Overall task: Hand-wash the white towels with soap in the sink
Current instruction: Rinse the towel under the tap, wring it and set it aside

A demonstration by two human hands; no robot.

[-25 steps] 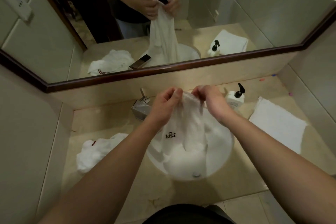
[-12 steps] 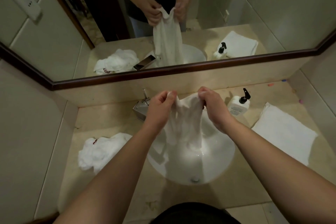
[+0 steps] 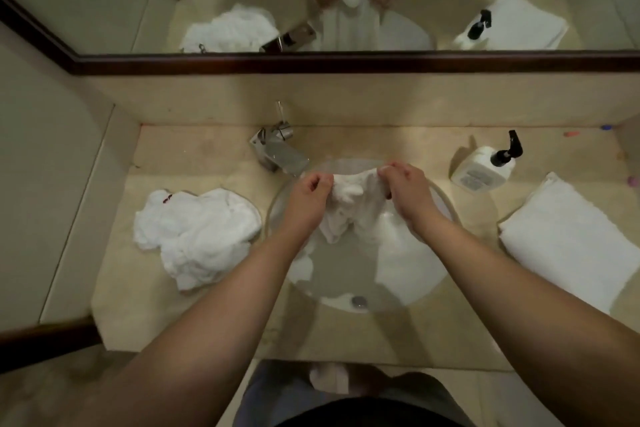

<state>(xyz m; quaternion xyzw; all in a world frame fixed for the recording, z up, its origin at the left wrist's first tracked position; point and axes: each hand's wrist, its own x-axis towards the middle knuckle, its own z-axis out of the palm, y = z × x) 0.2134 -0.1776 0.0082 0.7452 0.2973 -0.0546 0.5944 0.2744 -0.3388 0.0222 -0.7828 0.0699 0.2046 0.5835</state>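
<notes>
A wet white towel (image 3: 353, 208) hangs bunched over the round white sink (image 3: 415, 274), its lower end down in the basin. My left hand (image 3: 308, 204) grips its upper left edge and my right hand (image 3: 408, 194) grips its upper right edge, both closed on the cloth. A crumpled white towel (image 3: 197, 236) lies on the counter left of the sink. A folded white towel (image 3: 568, 243) lies on the counter at the right. A white soap pump bottle (image 3: 485, 166) with a black pump stands behind the sink on the right.
A chrome faucet (image 3: 277, 152) stands at the sink's back left. The beige counter (image 3: 166, 302) ends at walls on the left, right and back. A dark-framed mirror (image 3: 346, 61) runs above the backsplash. The sink drain (image 3: 358, 302) shows at the basin's front.
My view has tilted down toward the sink. Both hands have lowered the towel closer to the basin and spread slightly apart along its top edge.
</notes>
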